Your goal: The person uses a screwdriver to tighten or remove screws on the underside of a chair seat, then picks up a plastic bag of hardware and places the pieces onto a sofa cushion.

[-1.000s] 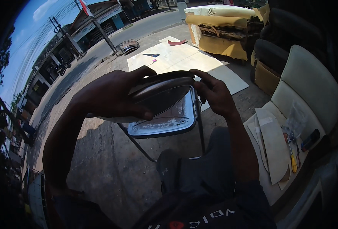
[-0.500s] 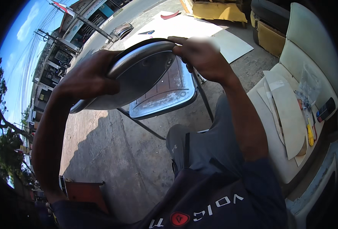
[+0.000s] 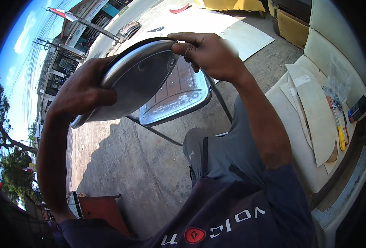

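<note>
I hold a rounded grey metal seat pan (image 3: 135,80) tilted up in front of me, its underside toward me, with a dark edge along its top. My left hand (image 3: 81,93) grips its left rim. My right hand (image 3: 210,53) pinches its upper right edge. Just behind the pan stands a metal-framed chair (image 3: 178,97) with a worn, bare seat base and thin legs.
Concrete ground (image 3: 125,165) lies below. A pale padded surface (image 3: 311,103) at the right carries cut cream pieces, a yellow-handled tool (image 3: 340,134) and small tools. White sheets (image 3: 241,35) lie on the ground ahead, yellow foam cushions beyond. A street with buildings runs at upper left.
Both hands have lifted and tipped the seat pan up off the chair frame, so more of its underside faces me. The view has swung lower and to the left.
</note>
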The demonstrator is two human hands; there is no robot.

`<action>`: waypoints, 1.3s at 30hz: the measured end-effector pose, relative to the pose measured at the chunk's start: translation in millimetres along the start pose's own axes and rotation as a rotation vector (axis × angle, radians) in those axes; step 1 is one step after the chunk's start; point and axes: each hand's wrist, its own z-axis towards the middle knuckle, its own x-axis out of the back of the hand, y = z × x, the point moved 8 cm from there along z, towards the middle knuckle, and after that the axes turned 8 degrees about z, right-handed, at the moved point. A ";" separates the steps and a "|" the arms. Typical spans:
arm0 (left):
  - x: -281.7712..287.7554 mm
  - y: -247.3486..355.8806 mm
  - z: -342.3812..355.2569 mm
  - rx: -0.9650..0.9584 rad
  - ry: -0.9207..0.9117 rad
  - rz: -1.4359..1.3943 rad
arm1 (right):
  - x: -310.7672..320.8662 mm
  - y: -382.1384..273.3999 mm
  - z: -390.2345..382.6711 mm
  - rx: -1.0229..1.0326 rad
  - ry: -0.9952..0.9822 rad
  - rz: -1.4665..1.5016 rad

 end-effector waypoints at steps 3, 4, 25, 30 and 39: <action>0.3 -1.4 0.9 0.015 0.012 0.068 | -2.6 -1.6 0.4 -0.003 -0.003 -0.019; 0.7 -1.9 1.4 0.021 0.019 0.093 | -2.2 -1.1 -0.2 0.000 0.013 -0.030; -5.7 -13.0 3.7 0.106 -0.051 0.032 | -4.7 -0.8 -3.0 0.044 0.072 -0.006; -2.4 8.9 -3.6 -0.011 0.128 0.121 | -4.6 -2.1 -2.0 0.073 0.066 0.003; -1.0 4.8 -4.2 -0.034 0.116 0.109 | -8.1 -2.7 -1.5 0.079 0.069 0.002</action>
